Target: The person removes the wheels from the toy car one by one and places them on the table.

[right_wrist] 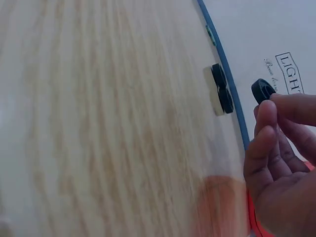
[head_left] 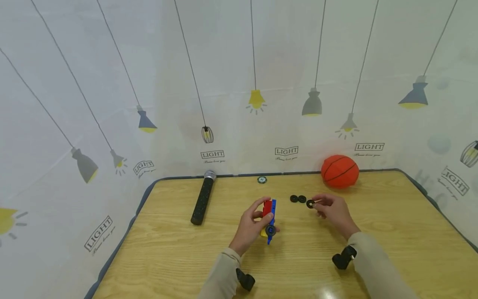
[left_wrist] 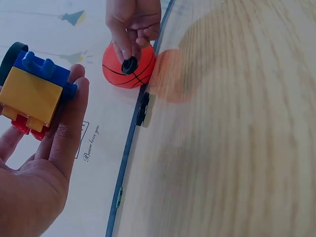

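Observation:
My left hand grips a toy block car of red, blue and yellow bricks with a black wheel on its near end; the left wrist view shows the car held between thumb and fingers. My right hand pinches a small black wheel in its fingertips just above the table, right of the car; this wheel also shows in the wrist views. Two more black wheels lie side by side on the wooden table, just left of the pinched one.
An orange basketball sits at the back right edge. A black microphone lies at the back left. A small round green-rimmed disc rests near the back edge. A white curtain printed with lamps surrounds the table.

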A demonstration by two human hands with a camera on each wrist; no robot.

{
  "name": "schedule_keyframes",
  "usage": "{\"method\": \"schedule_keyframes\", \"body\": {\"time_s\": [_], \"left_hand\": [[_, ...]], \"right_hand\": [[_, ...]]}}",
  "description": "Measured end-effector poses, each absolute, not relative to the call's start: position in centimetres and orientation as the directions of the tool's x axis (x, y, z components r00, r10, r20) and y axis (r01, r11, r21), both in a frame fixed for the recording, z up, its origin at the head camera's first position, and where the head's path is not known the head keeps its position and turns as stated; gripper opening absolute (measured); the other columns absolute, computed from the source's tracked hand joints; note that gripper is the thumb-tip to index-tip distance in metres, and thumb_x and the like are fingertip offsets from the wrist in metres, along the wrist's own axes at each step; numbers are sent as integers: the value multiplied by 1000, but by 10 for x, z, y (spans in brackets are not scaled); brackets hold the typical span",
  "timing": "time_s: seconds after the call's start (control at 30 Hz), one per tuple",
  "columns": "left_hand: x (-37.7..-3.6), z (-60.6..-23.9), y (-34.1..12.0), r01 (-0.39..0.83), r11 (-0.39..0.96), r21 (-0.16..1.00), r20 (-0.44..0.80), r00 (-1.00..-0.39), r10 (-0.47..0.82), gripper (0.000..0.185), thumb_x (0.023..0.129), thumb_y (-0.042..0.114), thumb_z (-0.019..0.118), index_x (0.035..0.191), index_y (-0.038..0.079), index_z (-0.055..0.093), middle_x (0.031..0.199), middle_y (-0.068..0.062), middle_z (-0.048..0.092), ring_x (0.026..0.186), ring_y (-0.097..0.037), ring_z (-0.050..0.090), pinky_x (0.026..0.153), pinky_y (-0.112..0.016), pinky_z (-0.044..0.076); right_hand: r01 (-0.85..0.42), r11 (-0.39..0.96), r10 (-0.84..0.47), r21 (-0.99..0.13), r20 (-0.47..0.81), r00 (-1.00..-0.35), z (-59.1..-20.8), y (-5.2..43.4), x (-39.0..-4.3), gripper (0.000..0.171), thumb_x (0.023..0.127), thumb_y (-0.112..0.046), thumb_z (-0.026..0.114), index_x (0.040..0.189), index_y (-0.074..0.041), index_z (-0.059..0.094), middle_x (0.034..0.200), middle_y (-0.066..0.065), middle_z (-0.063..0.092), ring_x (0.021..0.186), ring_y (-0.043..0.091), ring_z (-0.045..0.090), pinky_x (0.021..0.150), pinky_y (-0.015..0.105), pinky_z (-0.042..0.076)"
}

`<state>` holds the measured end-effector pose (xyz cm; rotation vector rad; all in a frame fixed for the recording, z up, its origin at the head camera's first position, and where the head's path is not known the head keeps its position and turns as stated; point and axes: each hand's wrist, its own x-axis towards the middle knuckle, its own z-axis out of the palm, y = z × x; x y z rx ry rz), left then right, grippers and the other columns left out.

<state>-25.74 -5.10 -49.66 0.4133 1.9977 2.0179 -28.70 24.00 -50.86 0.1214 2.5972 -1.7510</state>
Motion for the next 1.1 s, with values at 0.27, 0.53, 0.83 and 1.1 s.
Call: {"method": "schedule_keyframes", "body": {"time_s": [0.27, 0.53, 0.83, 1.1], "left_hand": [[-255, -500, -48, 5, -14, 1000, 10, -913, 408, 48, 99, 29, 63, 144, 39, 48, 106, -15, 67, 84, -27, 78, 77, -33, 62], [-253, -495, -47, -14, -12, 1000, -8, -910, 414, 48, 99, 32, 63, 143, 43, 46, 110, -13, 67, 86, -26, 78, 83, -35, 62], [-252, -494, -47, 6, -31, 999, 18, -907, 421, 47, 100, 30, 62, 144, 41, 47, 113, -22, 65, 86, -30, 78, 81, -37, 62], [-254, -493, -42, -12, -24, 1000, -1, -921, 388, 49, 100, 26, 62, 145, 36, 47, 108, -14, 66, 89, -29, 78, 83, -37, 62]], "right_hand": [[173, 383, 161, -908, -119, -980, -520, 246, -309, 29, 94, -10, 65, 119, 3, 66, 88, 7, 72, 67, 13, 63, 58, 27, 53], [185, 424, 198, -887, -109, -974, -529, 246, -324, 26, 92, -10, 68, 113, 4, 68, 68, 2, 68, 54, 13, 63, 51, 28, 51], [176, 498, 201, -849, -85, -976, -530, 242, -332, 22, 93, -10, 66, 108, 6, 68, 64, 5, 66, 53, 14, 61, 51, 27, 52], [227, 498, 209, -837, -138, -968, -524, 241, -337, 24, 95, -12, 64, 111, 6, 65, 65, 5, 65, 54, 15, 61, 52, 26, 53]]}}
